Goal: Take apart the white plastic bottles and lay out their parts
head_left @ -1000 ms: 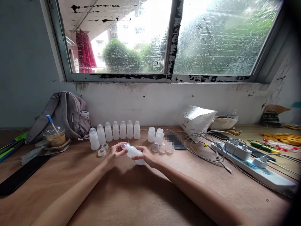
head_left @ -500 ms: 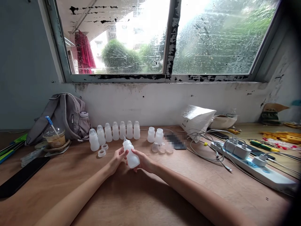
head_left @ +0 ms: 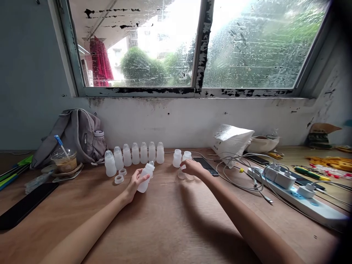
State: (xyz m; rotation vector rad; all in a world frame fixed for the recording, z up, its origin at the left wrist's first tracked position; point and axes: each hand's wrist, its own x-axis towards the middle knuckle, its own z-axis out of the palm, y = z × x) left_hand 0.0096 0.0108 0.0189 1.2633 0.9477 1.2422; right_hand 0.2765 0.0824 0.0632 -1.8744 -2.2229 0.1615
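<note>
Head view: left hand (head_left: 132, 187) grips tilted bottle (head_left: 143, 180) by its body over table (head_left: 165, 227), probably leaving its top free; right hand (head_left: 194, 169) at three partly hidden clear caps (head_left: 181, 175), can't tell if gripping; seven capped bottles (head_left: 135, 155) behind, two uncapped bottles (head_left: 177, 159) rightward, two rings (head_left: 119, 181) leftward.

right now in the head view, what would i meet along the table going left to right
Drink cup, row of seven capped bottles, pair of open bottles, phone, power strip.
</note>
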